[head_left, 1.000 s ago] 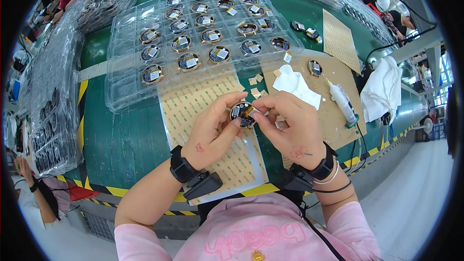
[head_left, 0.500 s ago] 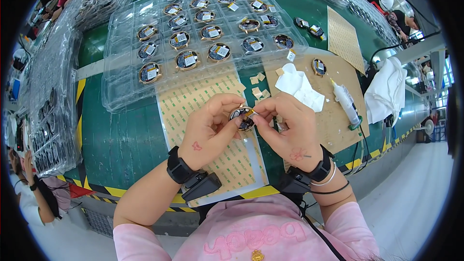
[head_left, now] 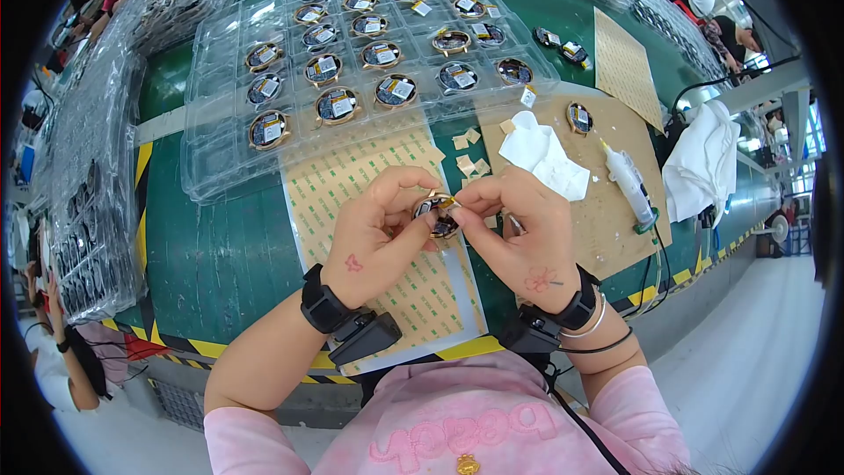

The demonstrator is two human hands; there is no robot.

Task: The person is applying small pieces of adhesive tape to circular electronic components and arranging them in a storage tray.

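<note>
the left hand [head_left: 369, 233] is clamped on a round watch case [head_left: 446, 226], thumb over its near left rim and fingers curled behind. the right hand [head_left: 526, 233] has thumb and forefinger pinched together, seemingly on a yellow strip [head_left: 447, 203] at the case's upper right; the fingertips hide where it ends. the case is in the air between both hands, over the right side of a patterned sheet [head_left: 352, 189] that runs to the near edge of the bench [head_left: 220, 246].

the step in hand looks to be fine fingertip work on that strip inside the open case. i judge the next move calls for a steady left hold with the case face up, and a light, exact right pinch, since a thin strip could crease or slip.

just right of the sheet's upper right corner lie small tan pieces [head_left: 467, 139]. beyond its far edge, a clear tray [head_left: 211, 161] holds rows of similar cases. on the bench's right side, a brown board [head_left: 620, 227] carries a crumpled white wipe [head_left: 538, 158], a lone case [head_left: 579, 119] towards its far edge and a white glue gun-like tool [head_left: 628, 183] near its right edge.
</note>
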